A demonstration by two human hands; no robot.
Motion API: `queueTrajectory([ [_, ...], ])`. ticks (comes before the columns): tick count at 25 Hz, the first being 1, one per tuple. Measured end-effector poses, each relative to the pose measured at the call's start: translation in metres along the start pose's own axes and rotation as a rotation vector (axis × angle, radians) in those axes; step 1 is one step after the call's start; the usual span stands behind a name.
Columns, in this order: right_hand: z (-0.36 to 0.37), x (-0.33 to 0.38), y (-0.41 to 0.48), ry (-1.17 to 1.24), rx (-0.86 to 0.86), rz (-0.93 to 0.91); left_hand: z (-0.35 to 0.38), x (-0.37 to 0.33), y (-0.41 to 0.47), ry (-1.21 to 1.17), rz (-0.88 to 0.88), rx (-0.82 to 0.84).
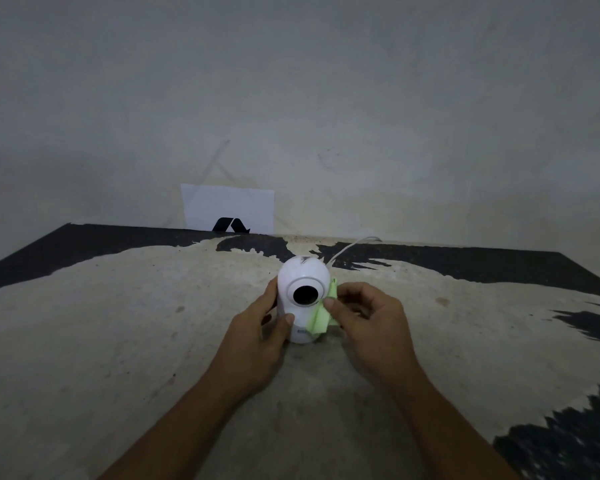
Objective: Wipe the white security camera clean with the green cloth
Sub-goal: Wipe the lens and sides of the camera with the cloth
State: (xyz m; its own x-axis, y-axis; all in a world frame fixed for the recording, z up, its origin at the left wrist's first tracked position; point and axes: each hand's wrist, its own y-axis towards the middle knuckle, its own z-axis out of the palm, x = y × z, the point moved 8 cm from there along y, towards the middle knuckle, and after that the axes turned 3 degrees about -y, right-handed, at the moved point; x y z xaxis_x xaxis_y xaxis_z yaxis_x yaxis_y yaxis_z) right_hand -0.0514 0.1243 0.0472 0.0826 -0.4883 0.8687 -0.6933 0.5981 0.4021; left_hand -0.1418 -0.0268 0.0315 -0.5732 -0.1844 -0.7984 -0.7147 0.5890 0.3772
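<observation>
While the white security camera (303,297) is standing upright near the middle of the worn table (118,341), I am steadying it with my left hand (257,341) — the thumb is lying across the lower front of the body and the fingers are curling round its left side, so that hand is closed around the casing. My right hand (368,327) is pinching the green cloth (321,315) between thumb and fingers and pressing it against the camera's right flank, just beside the dark round lens (305,294), which is facing me. The cloth is hanging in a folded strip down the side of the body (its lower corner is reaching almost to the base), and a small tip of it is showing above my fingers. A white cable (347,247) is running from behind the camera toward the far edge of the table. Behind that, a white sheet of paper (227,206) with a black mark is leaning on the grey wall (291,98) — well apart from the camera. The table's surface is looking pale and scuffed, with black patches along its edges.
</observation>
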Motion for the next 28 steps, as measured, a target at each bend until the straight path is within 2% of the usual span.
queueTrajectory([
  [4,0.000,0.037,-0.009,-0.124,-0.102,-0.322,0.003,-0.001,0.000,-0.044,0.006,0.012],
  [8,0.018,0.051,-0.023,-0.324,-0.084,-0.622,0.005,0.001,0.001,-0.069,0.000,0.024],
  [12,0.020,0.050,-0.020,-0.348,-0.112,-0.629,0.003,0.002,0.002,-0.116,-0.022,0.025],
  [15,0.035,0.054,-0.031,-0.527,-0.045,-0.813,0.002,0.005,0.002,-0.126,-0.040,0.029],
  [18,0.034,0.057,-0.024,-0.572,-0.047,-0.758,0.002,0.004,0.002,-0.158,-0.023,0.030],
  [20,0.043,0.064,-0.028,-0.670,0.015,-0.793,0.001,0.005,0.002,-0.161,-0.031,0.031],
  [23,0.059,0.071,-0.034,-0.896,0.129,-0.944,0.002,0.007,0.002,-0.158,-0.027,0.029],
  [28,0.060,0.082,-0.018,-0.986,0.281,-0.995,0.002,0.007,0.002,-0.175,-0.031,0.022],
])
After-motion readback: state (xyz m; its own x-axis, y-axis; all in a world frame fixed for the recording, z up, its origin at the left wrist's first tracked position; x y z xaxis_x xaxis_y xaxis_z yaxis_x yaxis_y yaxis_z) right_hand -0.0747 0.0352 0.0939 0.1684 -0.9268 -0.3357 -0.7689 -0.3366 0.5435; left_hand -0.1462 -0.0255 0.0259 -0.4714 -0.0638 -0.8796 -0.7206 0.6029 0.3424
